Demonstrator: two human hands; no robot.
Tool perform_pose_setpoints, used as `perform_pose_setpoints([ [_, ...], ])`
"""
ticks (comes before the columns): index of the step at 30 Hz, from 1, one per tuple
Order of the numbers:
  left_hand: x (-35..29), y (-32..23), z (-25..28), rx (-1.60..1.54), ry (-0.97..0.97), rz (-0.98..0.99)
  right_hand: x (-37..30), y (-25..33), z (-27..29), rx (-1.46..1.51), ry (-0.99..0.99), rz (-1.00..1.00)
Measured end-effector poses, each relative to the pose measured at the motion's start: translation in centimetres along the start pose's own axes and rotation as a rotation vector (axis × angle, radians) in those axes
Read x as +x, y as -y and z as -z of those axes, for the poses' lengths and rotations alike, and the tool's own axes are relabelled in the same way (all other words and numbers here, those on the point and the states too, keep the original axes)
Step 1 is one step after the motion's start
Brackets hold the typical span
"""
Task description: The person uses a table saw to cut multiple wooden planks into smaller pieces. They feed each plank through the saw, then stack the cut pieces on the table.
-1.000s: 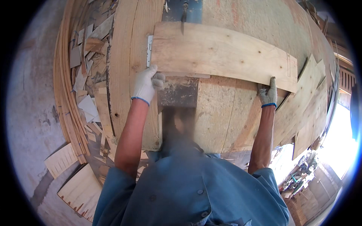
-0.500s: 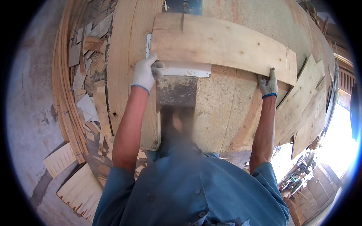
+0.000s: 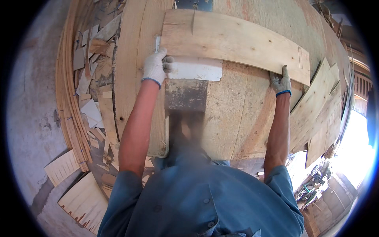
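A long pale wooden board (image 3: pixel 233 41) lies across a chipboard worktable (image 3: pixel 244 114). My left hand (image 3: pixel 156 66), in a white work glove, grips the board's near left corner. My right hand (image 3: pixel 281 82), also gloved, holds the board's near edge close to its right end. A white flat strip (image 3: pixel 195 69) shows just under the board beside my left hand, above a dark metal plate (image 3: pixel 185 94) set in the table. Both forearms reach up from my blue shirt.
Several thin wood offcuts (image 3: pixel 89 79) litter the floor at left, beside a bundle of bent thin strips (image 3: pixel 69 102). Plywood sheets (image 3: pixel 85 201) lie at lower left. More boards (image 3: pixel 321 110) are stacked on the table's right side. A dark machine part (image 3: pixel 193 4) sits at the top.
Both hands have pushed the long board away from me across the table, toward the machine part at the top. The white strip under it has come into view.
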State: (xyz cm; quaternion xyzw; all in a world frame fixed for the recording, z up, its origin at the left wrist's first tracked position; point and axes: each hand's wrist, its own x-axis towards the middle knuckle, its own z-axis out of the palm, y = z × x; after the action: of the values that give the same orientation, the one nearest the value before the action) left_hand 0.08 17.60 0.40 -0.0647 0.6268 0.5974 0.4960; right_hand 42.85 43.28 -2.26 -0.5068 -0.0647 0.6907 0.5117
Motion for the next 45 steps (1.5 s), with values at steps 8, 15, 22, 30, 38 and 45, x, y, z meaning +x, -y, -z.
perform_pose_setpoints([
  [8, -0.6, -0.5, -0.6, 0.004, 0.046, -0.052, 0.9, 0.4, -0.1, 0.053, 0.019, -0.066],
  [15, -9.3, 6.0, 4.4, -0.057, -0.028, 0.121, -6.8, 1.3, 8.2, -0.091, 0.053, 0.004],
  [22, -14.6, 9.7, 5.2, -0.004, -0.047, 0.151, -11.5, 2.1, 14.2, -0.014, -0.063, 0.055],
  [30, -13.2, 9.3, 3.9, -0.047, -0.038, 0.15, -8.8, 3.0, 12.6, -0.002, -0.068, 0.079],
  [38, -11.4, 8.9, 4.1, -0.039, -0.018, 0.157, -8.5, 2.5, 10.7, -0.053, -0.076, 0.08],
  [45, -10.6, 7.7, 3.5, -0.011, -0.041, 0.155, -6.6, 2.3, 12.7, -0.049, -0.073, 0.096],
])
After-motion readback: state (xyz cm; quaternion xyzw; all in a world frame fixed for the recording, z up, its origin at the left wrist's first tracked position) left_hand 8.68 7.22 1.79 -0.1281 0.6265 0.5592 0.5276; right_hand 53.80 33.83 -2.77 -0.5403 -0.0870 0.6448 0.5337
